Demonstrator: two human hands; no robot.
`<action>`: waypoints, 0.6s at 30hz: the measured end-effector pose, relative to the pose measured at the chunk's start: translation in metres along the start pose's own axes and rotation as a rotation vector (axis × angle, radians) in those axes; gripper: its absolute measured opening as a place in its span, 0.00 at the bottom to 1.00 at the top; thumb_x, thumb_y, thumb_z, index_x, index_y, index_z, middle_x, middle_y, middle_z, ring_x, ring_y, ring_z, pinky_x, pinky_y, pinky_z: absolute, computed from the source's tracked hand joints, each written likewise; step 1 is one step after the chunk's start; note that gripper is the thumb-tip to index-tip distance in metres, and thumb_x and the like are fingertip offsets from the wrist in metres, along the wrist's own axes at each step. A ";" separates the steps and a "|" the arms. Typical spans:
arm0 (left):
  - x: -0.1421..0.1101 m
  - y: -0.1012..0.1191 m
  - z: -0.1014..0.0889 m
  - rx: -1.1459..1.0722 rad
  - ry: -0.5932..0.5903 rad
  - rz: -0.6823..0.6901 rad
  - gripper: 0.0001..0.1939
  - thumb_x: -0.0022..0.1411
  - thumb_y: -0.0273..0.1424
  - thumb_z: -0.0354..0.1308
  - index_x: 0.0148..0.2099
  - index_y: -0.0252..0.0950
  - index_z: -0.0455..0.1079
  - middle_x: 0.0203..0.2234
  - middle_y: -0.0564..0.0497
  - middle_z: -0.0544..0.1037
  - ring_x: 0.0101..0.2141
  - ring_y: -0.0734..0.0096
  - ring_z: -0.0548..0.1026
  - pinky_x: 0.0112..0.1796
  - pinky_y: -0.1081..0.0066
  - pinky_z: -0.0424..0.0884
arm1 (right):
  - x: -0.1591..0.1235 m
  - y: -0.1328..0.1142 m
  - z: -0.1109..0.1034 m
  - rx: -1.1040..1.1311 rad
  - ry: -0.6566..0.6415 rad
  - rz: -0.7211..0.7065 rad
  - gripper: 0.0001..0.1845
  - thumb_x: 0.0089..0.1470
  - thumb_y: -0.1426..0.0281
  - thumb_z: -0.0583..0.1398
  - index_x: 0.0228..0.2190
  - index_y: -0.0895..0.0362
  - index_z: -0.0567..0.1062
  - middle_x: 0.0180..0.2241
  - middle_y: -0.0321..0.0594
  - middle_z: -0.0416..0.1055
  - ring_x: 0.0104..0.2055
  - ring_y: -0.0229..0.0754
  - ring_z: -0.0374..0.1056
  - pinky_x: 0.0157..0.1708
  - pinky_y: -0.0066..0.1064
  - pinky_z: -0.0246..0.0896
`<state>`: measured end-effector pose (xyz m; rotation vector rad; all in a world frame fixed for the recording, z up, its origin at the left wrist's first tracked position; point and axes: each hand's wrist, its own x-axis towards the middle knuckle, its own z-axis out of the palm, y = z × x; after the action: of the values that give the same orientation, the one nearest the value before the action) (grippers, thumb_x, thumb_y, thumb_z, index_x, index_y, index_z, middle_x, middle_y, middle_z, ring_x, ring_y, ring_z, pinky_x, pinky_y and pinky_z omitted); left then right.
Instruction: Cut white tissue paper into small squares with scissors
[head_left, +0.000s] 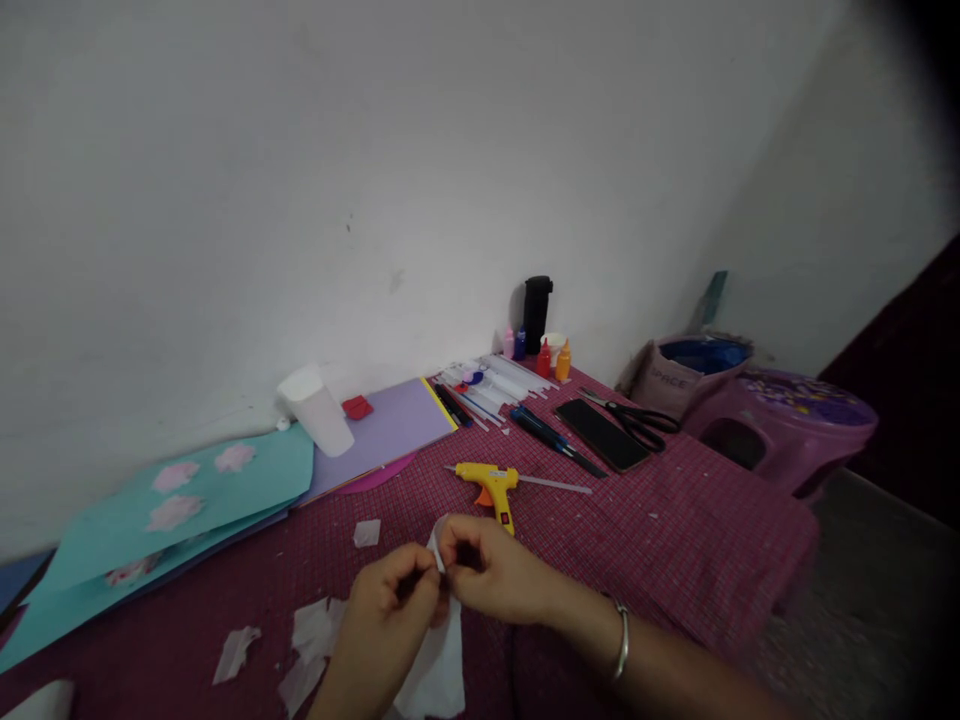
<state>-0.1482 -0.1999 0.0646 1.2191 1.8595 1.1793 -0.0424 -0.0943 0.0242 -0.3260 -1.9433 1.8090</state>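
Both hands meet over the near part of the table, pinching a strip of white tissue paper (441,665) between them. My left hand (390,610) has thumb and fingertips closed on the paper's edge. Right beside it, my right hand (495,570) pinches the same edge from the other side, a bangle on its wrist. The strip's lower end hangs below the fingers. Torn white paper pieces (315,632) lie left of my left hand, and a small square piece (367,533) sits just beyond it. Behind my right hand rests a yellow glue gun (487,478) with a glue stick in it.
Teal sheets (277,460) with pink paper flowers lie left, near a white cup (319,415) on lilac paper (397,425). Farther right are a cutter (551,435), a phone (604,435), scissors (637,420) and paint bottles (563,362). A pink stool (772,430) stands past the table edge.
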 end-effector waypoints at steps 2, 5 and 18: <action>0.000 0.000 0.000 -0.001 -0.002 0.012 0.11 0.53 0.33 0.51 0.20 0.37 0.66 0.15 0.54 0.70 0.21 0.71 0.67 0.25 0.74 0.62 | 0.001 -0.001 0.000 0.023 -0.004 0.004 0.09 0.37 0.81 0.52 0.22 0.56 0.61 0.22 0.28 0.57 0.24 0.32 0.52 0.24 0.23 0.49; 0.001 0.000 0.000 -0.008 -0.001 0.026 0.12 0.54 0.34 0.51 0.20 0.37 0.66 0.15 0.54 0.70 0.20 0.71 0.67 0.24 0.74 0.62 | 0.001 -0.001 0.000 0.023 -0.001 -0.005 0.08 0.37 0.81 0.52 0.22 0.56 0.62 0.22 0.29 0.57 0.24 0.32 0.52 0.24 0.23 0.49; 0.002 0.001 0.001 0.084 0.044 0.056 0.12 0.52 0.34 0.51 0.19 0.37 0.66 0.14 0.54 0.68 0.19 0.72 0.66 0.23 0.75 0.61 | 0.000 -0.001 0.000 0.021 -0.017 0.006 0.08 0.38 0.80 0.53 0.23 0.57 0.63 0.23 0.29 0.58 0.24 0.31 0.53 0.24 0.23 0.50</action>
<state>-0.1477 -0.1979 0.0655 1.3086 1.9356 1.1775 -0.0425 -0.0941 0.0251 -0.3107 -1.9351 1.8403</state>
